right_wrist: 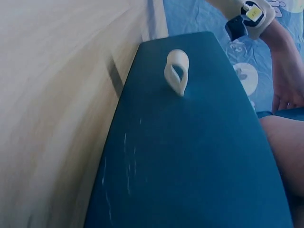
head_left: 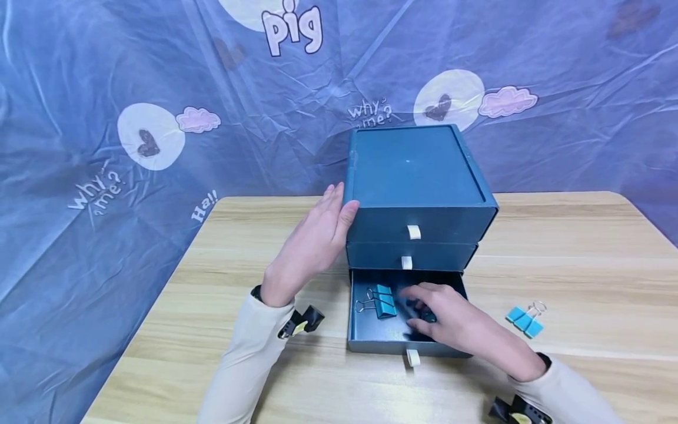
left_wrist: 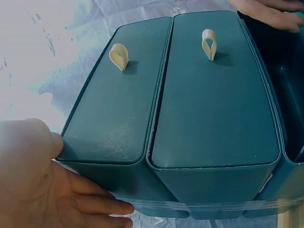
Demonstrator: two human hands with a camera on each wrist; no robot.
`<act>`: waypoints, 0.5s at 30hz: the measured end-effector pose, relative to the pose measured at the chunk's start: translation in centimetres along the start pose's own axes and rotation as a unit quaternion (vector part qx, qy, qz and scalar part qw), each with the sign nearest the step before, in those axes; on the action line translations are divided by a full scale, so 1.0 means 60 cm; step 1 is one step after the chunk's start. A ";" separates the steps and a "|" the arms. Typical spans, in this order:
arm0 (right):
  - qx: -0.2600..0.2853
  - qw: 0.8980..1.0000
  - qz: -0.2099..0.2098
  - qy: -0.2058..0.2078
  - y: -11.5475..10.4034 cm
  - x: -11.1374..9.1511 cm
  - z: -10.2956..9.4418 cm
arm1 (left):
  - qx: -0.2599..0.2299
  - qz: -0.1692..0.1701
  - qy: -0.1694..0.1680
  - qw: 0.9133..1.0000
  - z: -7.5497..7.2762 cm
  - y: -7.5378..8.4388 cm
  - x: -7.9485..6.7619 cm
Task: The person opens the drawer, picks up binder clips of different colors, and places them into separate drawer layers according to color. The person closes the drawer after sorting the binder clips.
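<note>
A dark blue drawer unit (head_left: 418,168) stands on the table with its bottom drawer (head_left: 373,338) pulled out. My left hand (head_left: 312,235) rests against the unit's left side, thumb at the front edge; the left wrist view shows its fingers (left_wrist: 102,205) extended along the side. My right hand (head_left: 450,315) reaches into the drawer, thumb and forefinger spread apart. A teal binder clip (head_left: 429,317) shows partly beneath it; whether the fingers touch it is hidden. Left of that hand, another teal binder clip (head_left: 385,301) lies in the drawer.
On the wooden table (head_left: 582,265), a further teal binder clip (head_left: 525,321) lies right of the drawer. The upper drawers are closed, each with a pale pull loop (head_left: 414,232). The bottom drawer's loop (right_wrist: 176,71) projects from its front. A blue printed cloth (head_left: 296,118) hangs behind.
</note>
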State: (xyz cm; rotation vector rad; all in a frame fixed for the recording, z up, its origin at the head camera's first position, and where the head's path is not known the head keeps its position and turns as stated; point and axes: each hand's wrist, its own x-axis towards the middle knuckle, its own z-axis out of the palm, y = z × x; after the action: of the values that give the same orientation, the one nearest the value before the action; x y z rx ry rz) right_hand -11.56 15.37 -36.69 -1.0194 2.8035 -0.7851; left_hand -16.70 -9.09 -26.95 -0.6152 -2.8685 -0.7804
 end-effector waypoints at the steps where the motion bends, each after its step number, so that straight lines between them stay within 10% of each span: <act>1: 0.003 1.000 -0.003 -0.001 0.002 -0.001 -0.002 | 0.001 0.000 0.001 1.000 0.000 0.000 0.000; 15: 0.000 0.996 -0.060 0.073 0.015 -0.034 -0.022 | -0.001 -0.002 -0.008 1.000 -0.002 0.003 0.001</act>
State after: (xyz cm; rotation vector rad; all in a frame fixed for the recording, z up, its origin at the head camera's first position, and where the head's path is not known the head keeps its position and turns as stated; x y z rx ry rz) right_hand -10.79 17.77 -36.18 -1.1878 2.8836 -0.9068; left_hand -16.65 -9.00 -26.73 -0.6173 -2.8848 -0.7816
